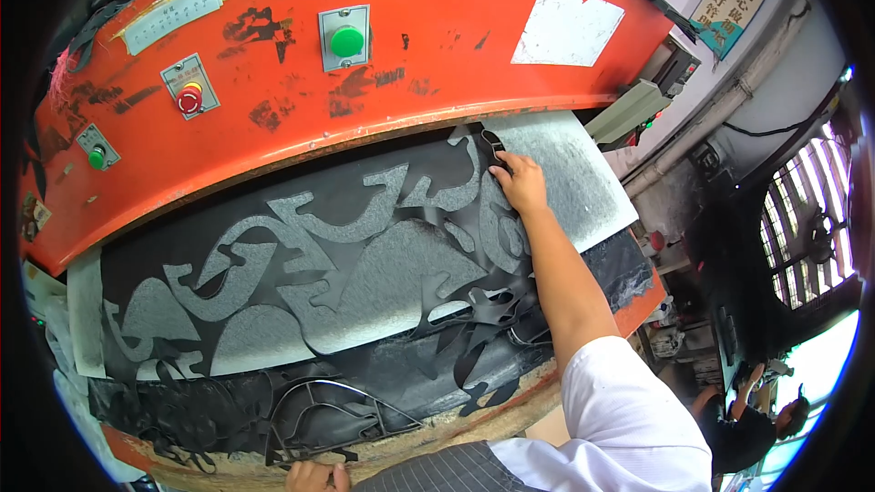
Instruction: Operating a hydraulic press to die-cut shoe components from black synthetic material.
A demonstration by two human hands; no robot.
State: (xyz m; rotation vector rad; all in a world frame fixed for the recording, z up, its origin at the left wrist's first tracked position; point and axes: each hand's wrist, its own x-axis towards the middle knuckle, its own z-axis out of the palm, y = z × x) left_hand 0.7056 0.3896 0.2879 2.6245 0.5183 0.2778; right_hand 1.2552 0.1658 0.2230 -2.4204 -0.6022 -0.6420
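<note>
My right hand (521, 184) reaches across to the far right of a black sheet (360, 150). Its fingers are closed on a small curved metal cutting die (493, 140) at the sheet's far right edge. Curved shapes are cut out of the sheet, and the pale grey cutting board (565, 164) shows through the gaps. At the lower edge my left hand (317, 476) is curled by the table's front rim; what it holds, if anything, is hidden. Just beyond it lies a larger metal-strip cutting die (339, 410) with a curved outline.
An orange press beam (437, 46) spans the far side, with a red stop button (189, 98) and green buttons (346, 41). Black scraps (210, 415) lie along the near side, with more offcuts (492, 310) at right. Another person (743, 428) is at far right.
</note>
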